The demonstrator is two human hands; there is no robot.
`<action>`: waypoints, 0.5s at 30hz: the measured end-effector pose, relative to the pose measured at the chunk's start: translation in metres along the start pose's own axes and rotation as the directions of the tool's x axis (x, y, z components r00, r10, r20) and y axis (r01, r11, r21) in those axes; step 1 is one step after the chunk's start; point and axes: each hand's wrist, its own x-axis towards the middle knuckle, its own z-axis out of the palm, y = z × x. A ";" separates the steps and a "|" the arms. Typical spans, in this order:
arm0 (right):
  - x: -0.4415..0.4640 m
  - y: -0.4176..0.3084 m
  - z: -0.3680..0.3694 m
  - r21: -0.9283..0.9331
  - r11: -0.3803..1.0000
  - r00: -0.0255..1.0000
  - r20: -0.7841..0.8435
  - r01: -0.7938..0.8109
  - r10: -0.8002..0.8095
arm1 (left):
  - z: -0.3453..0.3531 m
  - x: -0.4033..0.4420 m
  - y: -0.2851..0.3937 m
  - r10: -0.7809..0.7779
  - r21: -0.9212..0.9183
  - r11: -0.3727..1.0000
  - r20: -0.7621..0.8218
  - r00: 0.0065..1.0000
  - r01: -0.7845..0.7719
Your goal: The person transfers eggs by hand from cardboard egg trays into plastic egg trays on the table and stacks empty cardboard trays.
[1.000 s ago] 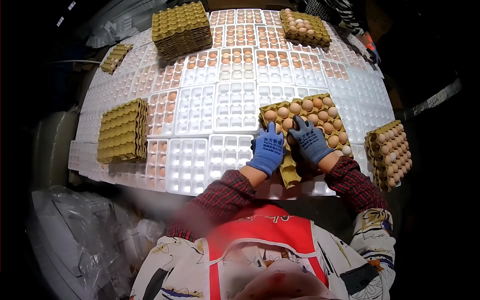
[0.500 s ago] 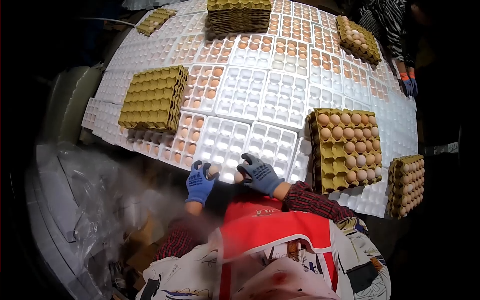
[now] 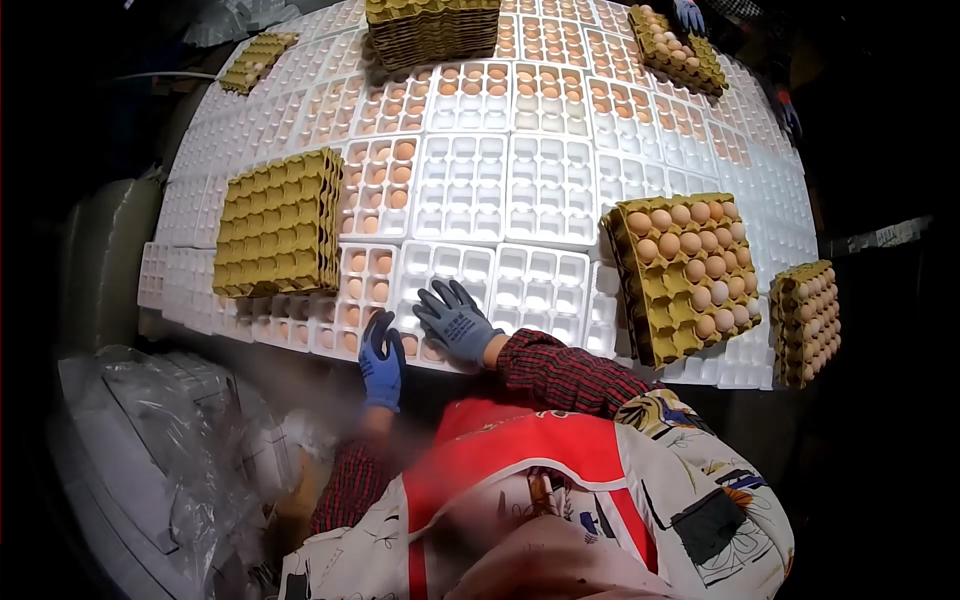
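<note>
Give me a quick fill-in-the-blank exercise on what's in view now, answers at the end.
1. Of the person's left hand and right hand, the ____ one is nearer the partly filled pulp tray of eggs.
2. The person's white-trimmed apron is mainly ____ in colour.
3. The moulded plastic trays spread across the table are coloured ____.

Missing words: right; red; white.

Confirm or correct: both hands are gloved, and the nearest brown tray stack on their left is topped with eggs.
Not topped with eggs: in the head view, that brown tray stack is empty on top. The left hand and right hand are indeed gloved.
</note>
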 end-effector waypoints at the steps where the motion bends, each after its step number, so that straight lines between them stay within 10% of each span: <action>1: -0.008 0.000 -0.008 0.000 1.000 0.999 -0.025 -0.026 0.026 | 0.004 0.010 0.002 -0.018 -0.093 0.996 -0.051 0.999 0.014; 3: -0.025 0.002 -0.029 0.199 0.968 0.979 -0.105 -0.151 0.174 | 0.020 0.031 0.006 0.113 -0.147 0.981 -0.095 0.989 -0.126; 6: -0.065 0.004 -0.107 0.465 0.834 0.944 0.013 -0.298 0.330 | 0.034 0.040 -0.005 0.286 0.509 0.774 0.249 0.925 -0.377; 8: -0.105 0.012 -0.154 0.424 0.860 0.925 -0.115 -0.284 0.362 | 0.056 0.039 -0.041 0.305 0.567 0.724 0.249 0.919 -0.393; 12: -0.170 0.055 -0.246 0.239 0.814 0.713 -0.396 -0.529 0.579 | 0.082 0.052 0.068 0.229 0.222 0.926 0.310 0.923 -0.305; 15: -0.195 0.110 -0.287 -0.176 0.779 0.773 -0.371 -0.602 0.514 | 0.142 0.059 0.172 0.337 -0.129 0.940 0.476 0.813 -0.315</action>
